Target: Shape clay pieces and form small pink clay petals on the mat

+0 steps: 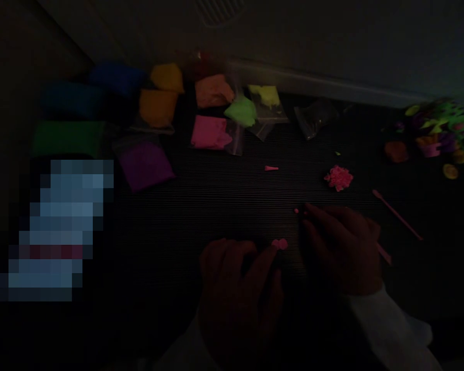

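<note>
Two small flat pink clay discs (282, 244) lie side by side on the dark ribbed tabletop. My left hand (239, 283) rests there with its index fingertip on the left disc, the other fingers loosely bent and apart. To the right, my right hand (342, 242) brings thumb and index finger together around a tiny bit of pink clay (305, 213). Beside those fingertips sits a little pink clay ball (296, 211). A pink tool end (384, 254) sticks out behind my right hand; whether it is held or lies underneath, I cannot tell.
Beyond the hands are a ruffled pink clay flower (339, 178) and a short pink piece (271, 168). A thin pink tool (397, 215) lies right. Bagged clay, including purple (147, 164) and pink (211, 132), lines the back. A blurred bright screen (62, 221) is left; colourful clay figures (436, 129) stand far right.
</note>
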`<act>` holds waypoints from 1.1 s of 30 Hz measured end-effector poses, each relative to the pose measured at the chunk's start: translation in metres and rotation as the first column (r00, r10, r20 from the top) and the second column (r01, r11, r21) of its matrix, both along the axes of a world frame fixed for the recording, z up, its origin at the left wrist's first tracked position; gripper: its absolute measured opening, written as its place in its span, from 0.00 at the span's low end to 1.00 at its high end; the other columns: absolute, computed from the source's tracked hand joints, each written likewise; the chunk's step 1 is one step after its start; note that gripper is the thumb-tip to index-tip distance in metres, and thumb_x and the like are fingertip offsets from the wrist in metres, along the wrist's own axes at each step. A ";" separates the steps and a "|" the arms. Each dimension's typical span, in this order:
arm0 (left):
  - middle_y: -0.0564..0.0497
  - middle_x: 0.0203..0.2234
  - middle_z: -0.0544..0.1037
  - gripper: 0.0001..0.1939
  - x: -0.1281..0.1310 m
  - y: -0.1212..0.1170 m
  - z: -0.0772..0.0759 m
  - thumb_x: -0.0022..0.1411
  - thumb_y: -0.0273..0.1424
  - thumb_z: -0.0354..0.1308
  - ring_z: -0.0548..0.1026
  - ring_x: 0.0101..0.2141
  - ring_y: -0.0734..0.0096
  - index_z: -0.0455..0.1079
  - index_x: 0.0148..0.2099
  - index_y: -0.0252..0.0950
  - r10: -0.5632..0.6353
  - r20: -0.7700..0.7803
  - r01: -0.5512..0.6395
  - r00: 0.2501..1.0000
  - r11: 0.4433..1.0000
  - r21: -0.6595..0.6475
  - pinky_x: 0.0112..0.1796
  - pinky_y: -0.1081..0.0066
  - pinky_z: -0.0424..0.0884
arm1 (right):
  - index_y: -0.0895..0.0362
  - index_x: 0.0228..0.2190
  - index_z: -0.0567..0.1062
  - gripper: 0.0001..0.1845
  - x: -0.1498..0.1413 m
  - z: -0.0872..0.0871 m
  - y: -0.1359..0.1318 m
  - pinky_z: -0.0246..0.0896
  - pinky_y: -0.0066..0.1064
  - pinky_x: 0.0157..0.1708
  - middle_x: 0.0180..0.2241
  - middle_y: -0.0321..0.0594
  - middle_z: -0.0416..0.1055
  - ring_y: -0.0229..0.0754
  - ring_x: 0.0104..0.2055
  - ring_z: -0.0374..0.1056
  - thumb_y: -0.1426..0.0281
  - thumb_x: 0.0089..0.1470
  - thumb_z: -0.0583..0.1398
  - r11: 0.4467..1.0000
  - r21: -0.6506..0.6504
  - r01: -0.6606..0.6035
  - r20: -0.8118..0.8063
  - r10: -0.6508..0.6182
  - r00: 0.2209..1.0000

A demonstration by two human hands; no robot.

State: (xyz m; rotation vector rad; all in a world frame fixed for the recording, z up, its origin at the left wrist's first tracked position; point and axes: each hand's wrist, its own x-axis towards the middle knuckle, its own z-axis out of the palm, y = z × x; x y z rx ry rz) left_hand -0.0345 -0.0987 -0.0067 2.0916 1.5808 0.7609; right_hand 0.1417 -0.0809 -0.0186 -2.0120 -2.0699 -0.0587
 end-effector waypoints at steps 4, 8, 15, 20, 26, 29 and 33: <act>0.47 0.32 0.67 0.14 0.000 0.001 -0.001 0.48 0.27 0.55 0.62 0.37 0.63 0.70 0.39 0.36 -0.007 0.019 0.006 1.000 1.000 0.009 0.39 0.56 0.62 | 0.52 0.35 0.72 0.10 -0.002 -0.001 0.005 0.47 0.40 0.40 0.32 0.38 0.69 0.41 0.35 0.63 0.67 0.48 0.55 1.000 0.011 0.013 -0.012 -0.013 1.000; 0.48 0.32 0.67 0.14 -0.001 0.000 -0.002 0.48 0.27 0.55 0.62 0.36 0.64 0.70 0.40 0.37 -0.001 0.041 0.001 0.999 1.000 0.007 0.39 0.58 0.62 | 0.54 0.30 0.72 0.07 -0.001 0.003 0.004 0.46 0.38 0.40 0.29 0.37 0.71 0.40 0.34 0.65 0.66 0.48 0.55 1.000 0.017 0.011 -0.056 -0.010 0.998; 0.48 0.33 0.66 0.13 -0.005 -0.001 -0.003 0.50 0.28 0.53 0.62 0.37 0.66 0.69 0.41 0.38 -0.024 0.055 0.024 0.998 1.000 0.003 0.39 0.60 0.62 | 0.55 0.34 0.70 0.08 0.005 0.006 -0.014 0.48 0.37 0.39 0.32 0.38 0.72 0.40 0.34 0.66 0.69 0.49 0.54 0.998 0.015 -0.066 -0.117 0.067 0.991; 0.49 0.32 0.66 0.12 -0.005 0.001 -0.005 0.51 0.28 0.53 0.62 0.37 0.67 0.69 0.40 0.37 -0.025 0.062 0.023 0.998 0.999 0.039 0.40 0.61 0.62 | 0.55 0.31 0.72 0.07 0.009 -0.001 -0.029 0.49 0.36 0.38 0.30 0.37 0.71 0.39 0.33 0.65 0.68 0.47 0.56 0.991 0.063 -0.115 -0.128 0.122 0.984; 0.48 0.32 0.66 0.11 -0.004 0.002 -0.006 0.51 0.29 0.52 0.63 0.36 0.67 0.69 0.38 0.36 -0.019 0.013 0.017 1.000 0.996 0.090 0.40 0.62 0.62 | 0.54 0.35 0.72 0.10 0.010 -0.003 -0.035 0.50 0.36 0.36 0.33 0.39 0.70 0.40 0.35 0.63 0.68 0.49 0.55 0.984 0.031 -0.174 -0.092 0.176 0.980; 0.48 0.31 0.66 0.11 -0.003 0.003 -0.008 0.51 0.29 0.52 0.64 0.37 0.66 0.70 0.38 0.35 -0.028 -0.008 0.028 1.000 0.994 0.106 0.40 0.62 0.62 | 0.54 0.38 0.70 0.13 0.011 -0.003 -0.039 0.51 0.37 0.36 0.35 0.40 0.69 0.41 0.37 0.62 0.68 0.50 0.54 0.982 -0.009 -0.190 -0.083 0.188 0.979; 0.48 0.32 0.67 0.11 -0.003 0.003 -0.008 0.51 0.30 0.52 0.64 0.37 0.66 0.69 0.38 0.36 -0.026 -0.033 0.029 0.999 0.994 0.105 0.40 0.62 0.62 | 0.56 0.44 0.66 0.18 0.013 -0.002 -0.047 0.52 0.39 0.38 0.39 0.43 0.68 0.43 0.39 0.61 0.69 0.50 0.53 0.980 -0.013 -0.198 -0.094 0.196 0.976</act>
